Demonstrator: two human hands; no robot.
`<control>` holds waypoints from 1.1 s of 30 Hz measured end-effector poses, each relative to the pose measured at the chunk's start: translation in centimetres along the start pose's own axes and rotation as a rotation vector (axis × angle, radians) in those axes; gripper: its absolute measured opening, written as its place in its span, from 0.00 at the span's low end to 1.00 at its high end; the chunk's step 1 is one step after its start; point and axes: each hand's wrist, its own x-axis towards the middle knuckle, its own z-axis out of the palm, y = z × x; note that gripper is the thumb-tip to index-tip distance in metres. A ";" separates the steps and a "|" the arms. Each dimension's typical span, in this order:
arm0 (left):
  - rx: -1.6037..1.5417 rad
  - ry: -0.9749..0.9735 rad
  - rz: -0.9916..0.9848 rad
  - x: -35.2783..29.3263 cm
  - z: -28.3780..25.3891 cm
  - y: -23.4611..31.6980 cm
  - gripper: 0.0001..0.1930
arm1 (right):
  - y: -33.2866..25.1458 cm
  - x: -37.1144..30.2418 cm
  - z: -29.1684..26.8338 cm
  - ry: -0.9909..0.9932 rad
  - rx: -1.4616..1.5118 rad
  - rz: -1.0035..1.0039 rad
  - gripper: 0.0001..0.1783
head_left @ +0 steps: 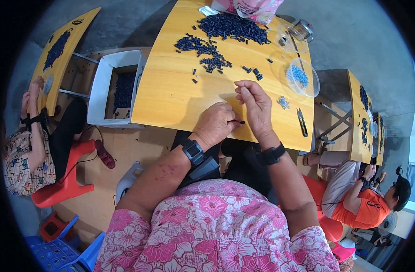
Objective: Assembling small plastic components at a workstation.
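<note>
A small black piece (243,122) is showing over the near part of the table (166,90), poking out from the left hand (215,121). That hand's thumb and forefinger are pinching it while the other fingers are curling inward. Handling it well is probably calling for a light, steady pinch that is leaving the free end exposed and pointing toward the other hand.

The right hand (257,105) is hovering a little farther in from the table's near edge, its thumb and forefinger bending toward each other; whether they are gripping something tiny, I cannot tell. Approaching in line with the piece, rather than from the side, is likely giving better control.

Toward the table's right edge, a small blue heap (283,103) is lying loose, so a wide sweep of the forearm is risking a scatter. Snips (302,122) are lying nearer the table's right corner, and a clear bowl (317,84) is holding more blue bits farther up that side. Toward the table's far edge, a large black pile (232,28) is spreading out.
</note>
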 end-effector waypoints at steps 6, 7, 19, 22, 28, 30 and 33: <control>-0.066 -0.069 -0.129 0.4 -0.4 0.4 0.07 | 0.4 0.6 1.8 -0.080 -0.250 -0.173 0.11; -0.066 -0.067 -0.129 0.2 -0.2 0.1 0.07 | 0.5 0.6 2.0 -0.082 -0.251 -0.175 0.11; -0.124 -0.106 -0.216 -0.1 0.5 -0.7 0.12 | 0.9 0.8 2.3 -0.239 -0.367 -0.296 0.22; -0.182 -0.097 -0.246 -0.6 0.6 -0.8 0.12 | 1.0 0.7 2.5 -0.241 -0.398 -0.297 0.26; -0.332 -0.162 -0.313 -0.1 -0.3 -0.3 0.14 | 1.1 1.1 2.4 -0.272 -0.429 -0.320 0.33; -0.296 -0.132 -0.282 -0.1 -0.3 -0.4 0.16 | 1.0 1.2 2.4 -0.296 -0.414 -0.280 0.34; -0.356 -0.078 -0.292 0.0 -0.2 -0.5 0.18 | 0.8 1.3 2.5 -0.298 -0.418 -0.272 0.34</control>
